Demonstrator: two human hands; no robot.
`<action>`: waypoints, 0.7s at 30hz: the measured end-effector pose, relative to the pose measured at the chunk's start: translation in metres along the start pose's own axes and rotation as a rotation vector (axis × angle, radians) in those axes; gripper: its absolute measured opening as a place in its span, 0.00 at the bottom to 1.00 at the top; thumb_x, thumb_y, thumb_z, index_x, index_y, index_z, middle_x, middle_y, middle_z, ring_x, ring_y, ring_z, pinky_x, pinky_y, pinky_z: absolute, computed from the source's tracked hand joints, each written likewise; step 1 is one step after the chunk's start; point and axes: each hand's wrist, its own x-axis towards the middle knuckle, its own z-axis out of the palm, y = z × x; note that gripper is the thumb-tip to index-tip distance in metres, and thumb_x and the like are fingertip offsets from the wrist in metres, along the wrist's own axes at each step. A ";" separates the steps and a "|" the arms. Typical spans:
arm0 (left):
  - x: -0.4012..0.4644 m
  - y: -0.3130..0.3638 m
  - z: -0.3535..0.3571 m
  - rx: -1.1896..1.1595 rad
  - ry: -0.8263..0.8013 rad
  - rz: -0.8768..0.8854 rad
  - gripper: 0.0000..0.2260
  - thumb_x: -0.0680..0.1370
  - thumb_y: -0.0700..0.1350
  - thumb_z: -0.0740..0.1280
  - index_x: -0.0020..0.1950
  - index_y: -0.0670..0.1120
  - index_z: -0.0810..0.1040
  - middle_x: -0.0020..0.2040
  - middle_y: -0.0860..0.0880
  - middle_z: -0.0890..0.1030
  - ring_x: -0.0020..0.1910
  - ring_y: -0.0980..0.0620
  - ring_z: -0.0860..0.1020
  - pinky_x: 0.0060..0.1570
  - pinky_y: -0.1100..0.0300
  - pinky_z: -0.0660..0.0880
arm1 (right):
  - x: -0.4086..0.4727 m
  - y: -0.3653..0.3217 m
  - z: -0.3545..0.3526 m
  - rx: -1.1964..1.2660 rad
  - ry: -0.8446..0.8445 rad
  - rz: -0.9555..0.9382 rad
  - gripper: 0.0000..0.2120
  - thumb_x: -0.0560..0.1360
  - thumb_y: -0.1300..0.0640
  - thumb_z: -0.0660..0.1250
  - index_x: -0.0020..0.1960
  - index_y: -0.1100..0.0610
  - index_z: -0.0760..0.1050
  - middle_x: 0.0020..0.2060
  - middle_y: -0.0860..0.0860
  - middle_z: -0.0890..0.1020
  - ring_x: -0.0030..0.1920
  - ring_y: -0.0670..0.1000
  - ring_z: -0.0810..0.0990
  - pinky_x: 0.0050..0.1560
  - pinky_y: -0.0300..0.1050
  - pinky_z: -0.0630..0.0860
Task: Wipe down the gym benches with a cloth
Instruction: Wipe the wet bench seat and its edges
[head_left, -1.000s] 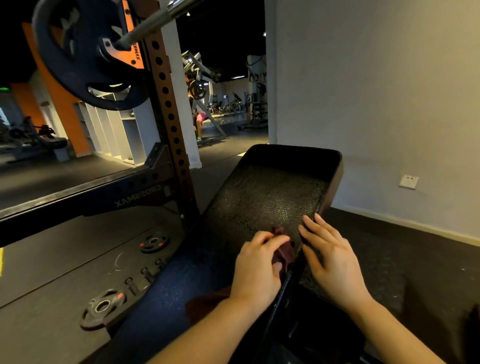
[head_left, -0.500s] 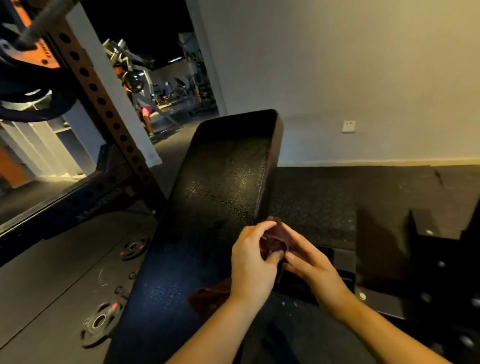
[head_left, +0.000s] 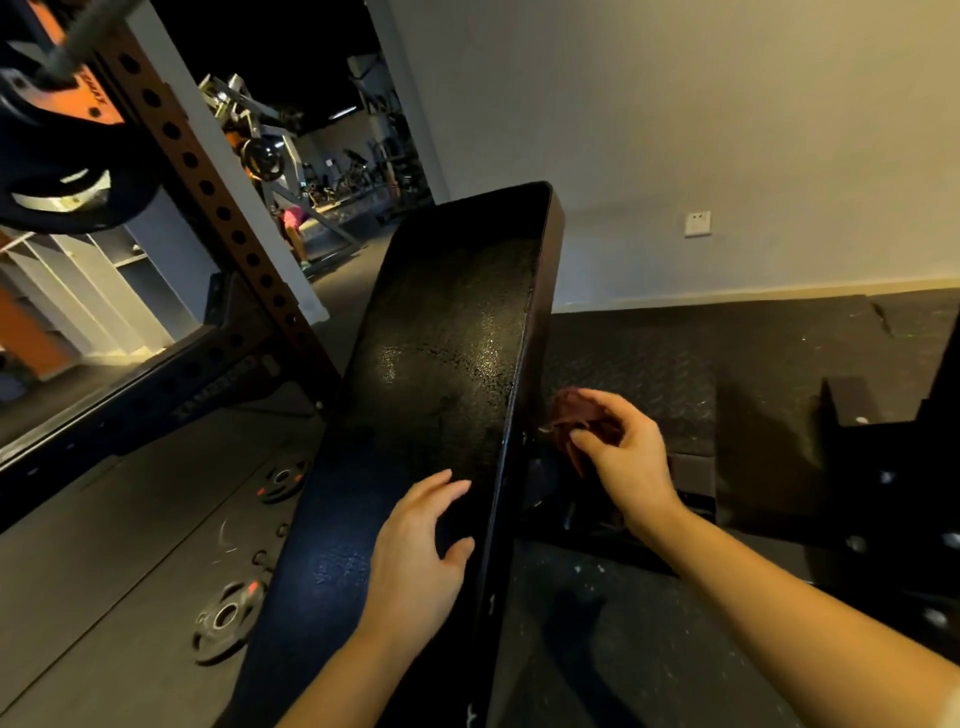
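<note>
A long black padded bench (head_left: 441, 338) runs away from me up the middle of the view, its surface glinting with moisture. My left hand (head_left: 415, 551) lies on the near part of the pad with fingers spread and relaxed. My right hand (head_left: 621, 457) is off the bench's right edge, above the floor, and grips a bunched dark red cloth (head_left: 574, 410) between thumb and fingers. The cloth hangs just beside the bench's right side without covering the pad.
A squat rack upright (head_left: 208, 192) with a loaded barbell plate (head_left: 57, 171) stands at left. Small weight plates (head_left: 226, 618) lie on the floor left of the bench. A dark bench frame (head_left: 857, 457) sits at right on rubber flooring. A wall with a socket (head_left: 697, 223) is behind.
The cloth passed from both hands into my right hand alone, which moved off the bench's right edge. My left hand let go and dropped flat onto the pad.
</note>
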 end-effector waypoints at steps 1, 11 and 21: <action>-0.004 -0.003 0.001 0.027 -0.031 0.001 0.27 0.74 0.38 0.72 0.70 0.55 0.71 0.70 0.61 0.66 0.70 0.59 0.66 0.70 0.56 0.66 | 0.004 -0.001 0.010 0.009 0.007 -0.001 0.23 0.72 0.69 0.70 0.63 0.50 0.75 0.52 0.47 0.81 0.53 0.43 0.80 0.58 0.42 0.76; -0.005 -0.005 0.006 0.169 -0.056 0.074 0.32 0.78 0.48 0.67 0.77 0.60 0.54 0.76 0.64 0.52 0.75 0.63 0.50 0.71 0.65 0.54 | -0.041 0.015 0.022 -0.261 -0.261 -0.115 0.22 0.69 0.70 0.71 0.48 0.42 0.81 0.46 0.40 0.84 0.50 0.37 0.80 0.54 0.31 0.74; 0.014 0.007 0.016 0.335 -0.022 0.085 0.34 0.78 0.48 0.68 0.77 0.59 0.52 0.78 0.59 0.53 0.76 0.57 0.55 0.73 0.61 0.53 | -0.001 0.014 0.045 -0.313 0.016 -0.303 0.17 0.70 0.72 0.69 0.52 0.54 0.81 0.48 0.43 0.79 0.52 0.42 0.78 0.57 0.27 0.69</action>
